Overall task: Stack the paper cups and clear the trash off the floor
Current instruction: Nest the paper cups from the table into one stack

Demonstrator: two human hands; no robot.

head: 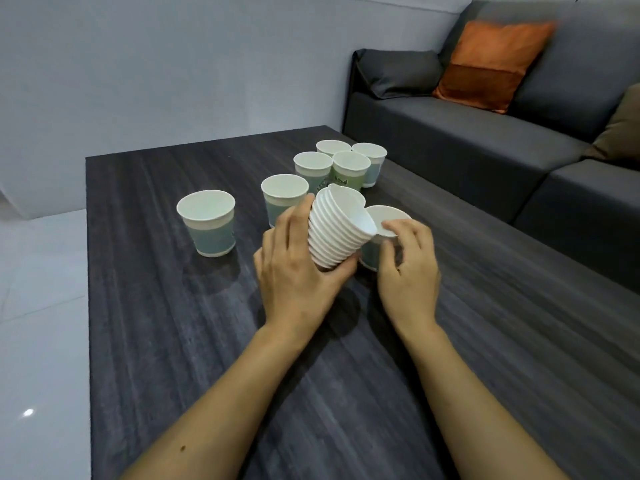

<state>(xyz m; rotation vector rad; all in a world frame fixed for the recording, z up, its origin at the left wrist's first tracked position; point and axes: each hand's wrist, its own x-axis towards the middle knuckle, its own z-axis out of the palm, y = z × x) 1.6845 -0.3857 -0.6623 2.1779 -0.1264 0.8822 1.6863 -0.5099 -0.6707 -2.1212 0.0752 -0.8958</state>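
My left hand [294, 268] grips a tilted stack of nested white paper cups [337, 230], its open mouth leaning to the right. Just right of the stack, my right hand [408, 268] holds a single paper cup [388, 216] that stands on the dark table [173, 323]; fingers curl round its side and thumb lies at its rim. Other single cups stand upright on the table: one at the left [207, 221], one behind my left hand [282, 199], and a cluster of several further back [341, 164]. No trash is visible on the floor.
A grey sofa [485, 143] runs along the table's right side, with an orange cushion [491, 64] and a dark cushion [398, 72]. Pale tiled floor [41, 306] lies left of the table. A light wall stands behind.
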